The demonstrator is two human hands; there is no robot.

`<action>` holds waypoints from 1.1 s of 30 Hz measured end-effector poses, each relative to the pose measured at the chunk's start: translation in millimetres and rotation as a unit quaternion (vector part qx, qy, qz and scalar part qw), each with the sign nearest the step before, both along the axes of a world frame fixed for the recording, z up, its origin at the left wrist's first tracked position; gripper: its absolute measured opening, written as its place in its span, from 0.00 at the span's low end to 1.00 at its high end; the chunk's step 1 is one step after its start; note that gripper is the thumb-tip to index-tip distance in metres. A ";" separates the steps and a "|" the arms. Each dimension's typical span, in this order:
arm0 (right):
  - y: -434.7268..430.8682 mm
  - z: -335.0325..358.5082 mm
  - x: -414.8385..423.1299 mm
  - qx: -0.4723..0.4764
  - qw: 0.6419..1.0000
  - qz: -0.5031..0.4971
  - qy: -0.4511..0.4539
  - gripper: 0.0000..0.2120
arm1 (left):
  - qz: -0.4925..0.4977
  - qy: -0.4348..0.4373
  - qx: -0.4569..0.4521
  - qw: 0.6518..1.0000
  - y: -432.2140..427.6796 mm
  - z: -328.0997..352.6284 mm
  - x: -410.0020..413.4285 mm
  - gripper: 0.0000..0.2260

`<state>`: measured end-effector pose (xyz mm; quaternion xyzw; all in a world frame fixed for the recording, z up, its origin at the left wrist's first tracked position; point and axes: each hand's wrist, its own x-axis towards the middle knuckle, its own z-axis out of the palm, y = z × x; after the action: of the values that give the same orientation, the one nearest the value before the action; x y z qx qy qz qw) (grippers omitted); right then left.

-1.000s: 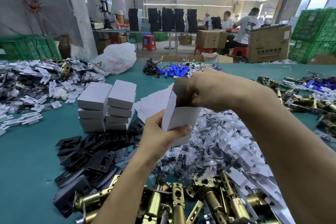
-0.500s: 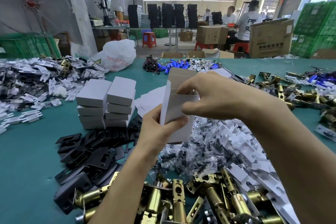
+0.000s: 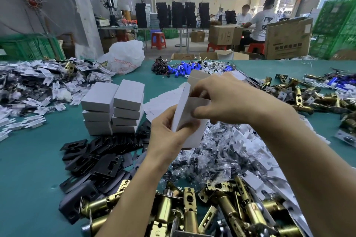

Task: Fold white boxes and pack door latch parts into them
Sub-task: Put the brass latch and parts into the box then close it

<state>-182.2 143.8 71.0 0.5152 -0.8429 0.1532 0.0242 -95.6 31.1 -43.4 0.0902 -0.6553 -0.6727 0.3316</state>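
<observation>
A teal bench (image 3: 28,169) in a busy workshop is heaped with hardware, and people sit at cartons far behind. Well left of the fingers stands a double stack of finished boxes (image 3: 113,107), with black strike plates (image 3: 100,159) spread just in front of it. The left hand (image 3: 165,140) is raised above the plates and grips the lower half of the white box (image 3: 198,103), its thumb curled across the front face and its other fingers hidden behind the card. The box is in the air between the two hands. Its long axis is nearly upright, leaning a little away, and its top flap stands open above the right hand. The right hand (image 3: 231,100) has its fingers (image 3: 204,87) curled at the box's upper end, the thumb pressing the front panel. Whether they are tucking a side flap or reaching inside cannot be made out, because the hand covers the mouth. The right hand is therefore the one nearer the open end, where closing or loading would probably happen. Below the fingers lie bagged screws (image 3: 212,156) and brass latch bolts (image 3: 190,211). The lower frame edge cuts across some of them.
</observation>
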 end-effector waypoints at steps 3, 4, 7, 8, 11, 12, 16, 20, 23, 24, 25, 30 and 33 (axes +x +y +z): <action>-2.2 -1.8 3.3 0.018 1.000 0.009 0.011 0.12 | 0.008 0.003 0.007 1.000 -0.9 -1.4 -0.8 0.14; -2.4 -2.2 3.6 0.017 1.000 0.012 0.008 0.13 | 0.011 0.004 0.007 1.000 -1.3 -1.7 -0.9 0.15; -2.8 -4.9 3.9 0.007 1.000 0.024 0.000 0.18 | 0.016 0.009 0.006 1.000 -2.0 -1.7 -1.1 0.17; -3.4 -6.4 3.8 0.003 1.000 0.023 0.007 0.19 | 0.019 0.012 0.011 1.000 -2.3 -1.9 -1.0 0.17; -5.4 -9.2 3.4 0.000 0.999 0.017 0.033 0.16 | 0.027 0.021 0.016 0.999 -3.6 -2.2 -1.4 0.15; -5.2 -8.2 2.8 -0.002 0.999 0.021 0.024 0.14 | 0.027 0.023 0.012 0.999 -4.2 -2.3 -1.4 0.14; -0.2 -0.5 -2.1 -0.003 0.997 0.029 -0.067 0.16 | 0.034 0.010 -0.003 0.999 -4.6 -2.2 -2.4 0.16; 2.7 0.7 -5.0 -0.014 0.987 0.030 -0.157 0.19 | 0.021 -0.002 0.005 1.000 -4.3 -1.5 -1.1 0.15; 1.6 1.3 -9.2 -0.010 0.972 0.016 -0.234 0.23 | 0.004 0.003 0.019 1.000 -6.1 -1.3 0.1 0.15; 1.0 2.8 -11.7 -0.010 0.971 0.009 -0.240 0.24 | 0.000 0.001 0.020 1.000 -6.2 -1.3 0.2 0.15; -0.3 4.0 -14.2 -0.009 0.972 0.005 -0.237 0.23 | -0.005 -0.002 0.018 1.000 -5.8 -0.9 0.2 0.16; -1.3 12.0 -19.9 0.037 0.978 0.021 -0.202 0.12 | -0.025 -0.003 0.014 1.000 -5.6 -1.3 0.9 0.18; 4.4 19.5 -23.7 0.069 0.977 0.038 -0.199 0.12 | -0.036 -0.006 0.015 0.999 -6.4 -1.5 1.6 0.18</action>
<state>-205.9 148.2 90.5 0.5067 -0.8190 0.1951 -0.1858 -94.0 24.7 -44.9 0.0756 -0.6503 -0.6930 0.3019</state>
